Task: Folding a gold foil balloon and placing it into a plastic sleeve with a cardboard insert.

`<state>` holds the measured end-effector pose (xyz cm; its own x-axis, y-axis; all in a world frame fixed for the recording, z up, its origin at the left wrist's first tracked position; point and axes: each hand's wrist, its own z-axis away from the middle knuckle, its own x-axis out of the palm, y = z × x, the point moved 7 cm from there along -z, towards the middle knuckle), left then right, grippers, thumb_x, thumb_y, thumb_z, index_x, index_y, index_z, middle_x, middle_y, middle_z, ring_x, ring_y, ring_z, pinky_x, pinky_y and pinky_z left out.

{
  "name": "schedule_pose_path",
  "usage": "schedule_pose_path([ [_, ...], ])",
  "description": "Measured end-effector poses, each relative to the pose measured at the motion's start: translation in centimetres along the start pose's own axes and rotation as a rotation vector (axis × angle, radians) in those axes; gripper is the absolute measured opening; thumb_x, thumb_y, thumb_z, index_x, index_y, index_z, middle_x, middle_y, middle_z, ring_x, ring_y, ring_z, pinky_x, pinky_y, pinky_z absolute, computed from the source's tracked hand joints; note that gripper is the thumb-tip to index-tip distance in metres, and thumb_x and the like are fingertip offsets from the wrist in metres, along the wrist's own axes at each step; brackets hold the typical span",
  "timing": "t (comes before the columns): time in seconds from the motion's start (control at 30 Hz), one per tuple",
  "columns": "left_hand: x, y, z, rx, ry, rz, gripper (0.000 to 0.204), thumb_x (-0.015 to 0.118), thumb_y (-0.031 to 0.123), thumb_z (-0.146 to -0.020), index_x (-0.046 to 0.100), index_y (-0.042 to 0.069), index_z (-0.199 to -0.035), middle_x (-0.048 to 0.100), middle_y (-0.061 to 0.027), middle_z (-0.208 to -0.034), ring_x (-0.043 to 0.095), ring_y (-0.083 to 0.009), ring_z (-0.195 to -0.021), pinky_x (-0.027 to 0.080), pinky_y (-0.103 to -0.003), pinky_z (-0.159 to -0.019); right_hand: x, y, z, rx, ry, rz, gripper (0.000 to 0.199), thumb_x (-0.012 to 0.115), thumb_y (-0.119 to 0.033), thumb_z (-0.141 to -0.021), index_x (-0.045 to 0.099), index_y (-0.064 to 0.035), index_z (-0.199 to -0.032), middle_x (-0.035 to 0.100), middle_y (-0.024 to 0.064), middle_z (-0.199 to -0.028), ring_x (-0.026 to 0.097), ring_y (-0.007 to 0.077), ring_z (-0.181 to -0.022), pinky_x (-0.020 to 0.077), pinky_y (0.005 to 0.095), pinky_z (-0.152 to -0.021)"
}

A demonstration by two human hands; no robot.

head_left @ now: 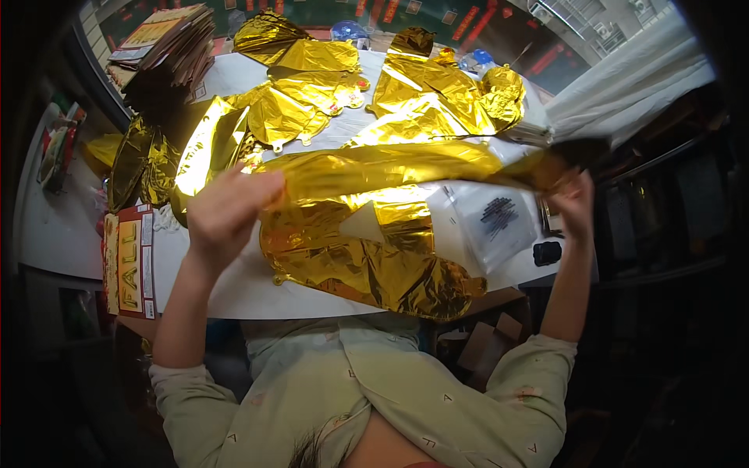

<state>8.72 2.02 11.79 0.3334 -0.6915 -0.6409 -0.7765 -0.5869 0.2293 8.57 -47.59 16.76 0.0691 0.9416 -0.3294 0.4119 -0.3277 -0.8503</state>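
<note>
A long strip of shiny gold foil, which looks like a flat foil balloon [390, 165], is stretched across the table between my two hands. My left hand [228, 212] is closed on its left end. At the other end my right hand [573, 204] pinches the foil, and a dark, motion-smeared part of it sticks out past the fingers. Below the strip, another flat gold foil balloon [351, 265] lies on the white table [234, 300] along its near edge. Its full shape is partly hidden by the held foil.
More gold foil balloons [437, 93] spread over the far side. Stacked printed card packs [168, 47] stand at the back left; a printed box [133, 261] stands at the left edge. A clear bag of thin black sticks [499, 218] lies right, near a small black object [547, 253].
</note>
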Motion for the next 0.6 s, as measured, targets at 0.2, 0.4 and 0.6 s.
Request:
schedule_pose_path([
  [0.2,4.1,2.4,6.0,0.092,-0.426,-0.024,0.033,0.065,0.008,-0.095,0.073,0.01,-0.127,0.075,-0.0064,-0.127,0.069,-0.0255,-0.127,0.052,-0.05,-0.113,5.4,7.1,4.8,0.017,-0.358,0.481,0.021,0.08,-0.002,-0.076,0.078,-0.0046,-0.098,0.073,0.0084,-0.095,0.067,0.0268,-0.098,0.0519,0.0364,-0.09],
  [0.4,5.7,3.4,7.7,-0.061,-0.635,0.139,0.049,0.074,0.006,-0.09,0.065,0.007,-0.139,0.064,-0.01,-0.147,0.056,-0.0328,-0.142,0.043,-0.051,-0.12,5.4,7.7,5.9,0.019,-0.401,0.579,0.022,0.077,0.006,-0.074,0.078,-0.0071,-0.092,0.073,0.0044,-0.098,0.067,0.0266,-0.102,0.054,0.0382,-0.091],
  [0.6,4.5,1.3,8.4,-0.136,-0.64,0.121,0.05,0.072,0.002,-0.09,0.065,0.006,-0.139,0.062,-0.0098,-0.15,0.055,-0.0341,-0.143,0.043,-0.051,-0.12,8.7,7.0,5.3,-0.061,-0.491,0.713,0.019,0.074,0.004,-0.076,0.078,-0.0098,-0.087,0.073,0.0023,-0.099,0.068,0.0264,-0.101,0.0531,0.0391,-0.093],
])
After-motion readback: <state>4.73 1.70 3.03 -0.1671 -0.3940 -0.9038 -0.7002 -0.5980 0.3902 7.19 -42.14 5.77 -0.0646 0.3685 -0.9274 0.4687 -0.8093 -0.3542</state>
